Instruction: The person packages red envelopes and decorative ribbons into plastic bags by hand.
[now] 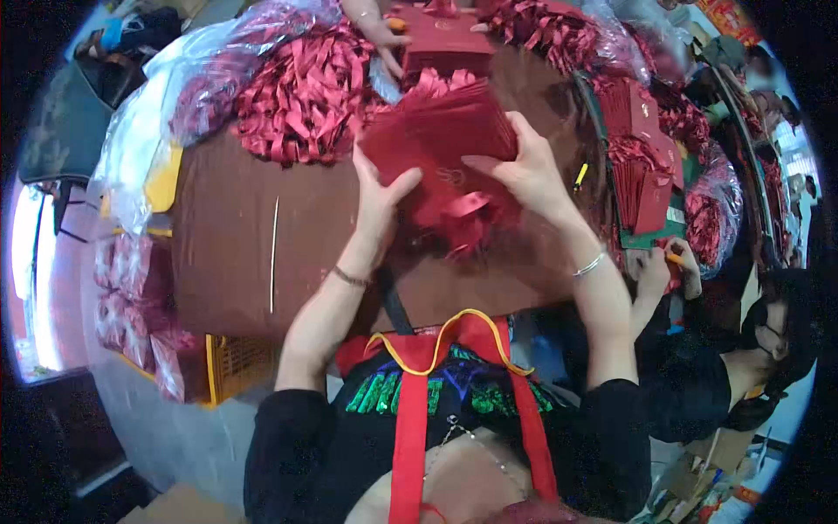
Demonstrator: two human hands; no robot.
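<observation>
Both hands hold a thick stack of red paper bags [441, 144] with pale printing and red ribbon bunched at its lower edge, raised above a brown table [227, 244]. My left hand [381, 192] grips the stack's left side, thumb on the front face. On the right side, my right hand [524, 170] holds it the same way, thumb pressed on the front. The fingers behind the stack are hidden. A loose pile of red ribbons [305, 96] lies just beyond the stack to the left.
A thin pale rod [274, 253] and a yellow marker [580, 177] lie on the table. Co-workers' hands [380, 35] are across the table, and others [659, 271] at the right, near more red bags [642, 157]. A yellow crate [236, 367] stands at lower left.
</observation>
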